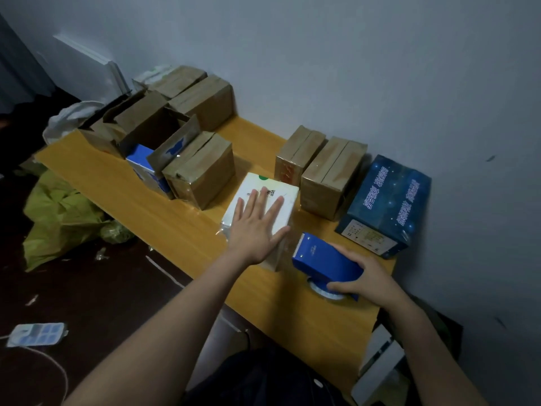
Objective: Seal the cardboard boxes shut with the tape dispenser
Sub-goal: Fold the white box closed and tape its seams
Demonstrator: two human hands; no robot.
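The left hand lies flat, fingers spread straight, pressing on top of the small white cardboard box near the middle of the yellow wooden tabletop. Just right of that box, the right hand grips the rear of the blue plastic tape dispenser, its toothed blade pointing at the box's near corner. Brown taped cardboard boxes stand behind.

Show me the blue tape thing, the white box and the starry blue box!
tape dispenser (325,259), head view, its blue top cover.
white box (253,184), head view, bare top near the far edge.
starry blue box (389,197), head view, its top face.
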